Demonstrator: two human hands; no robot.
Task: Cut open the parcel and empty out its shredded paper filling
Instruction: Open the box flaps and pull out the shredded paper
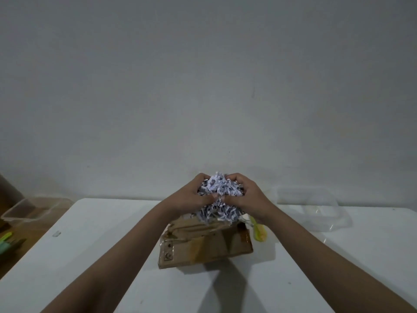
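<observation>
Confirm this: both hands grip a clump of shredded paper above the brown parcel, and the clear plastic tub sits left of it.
Wrong side. In the head view both hands, left and right, grip the shredded paper above the parcel, but the clear tub sits to its right.

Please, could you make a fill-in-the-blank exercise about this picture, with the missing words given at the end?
1. Both hands hold a clump of shredded ____ above the parcel.
2. The parcel lies on a ____ table.
3. A clear tub stands to the ____ of the right hand.
4. The yellow-green tool lies ____ the parcel.

Missing words: paper; white; right; beside
</observation>
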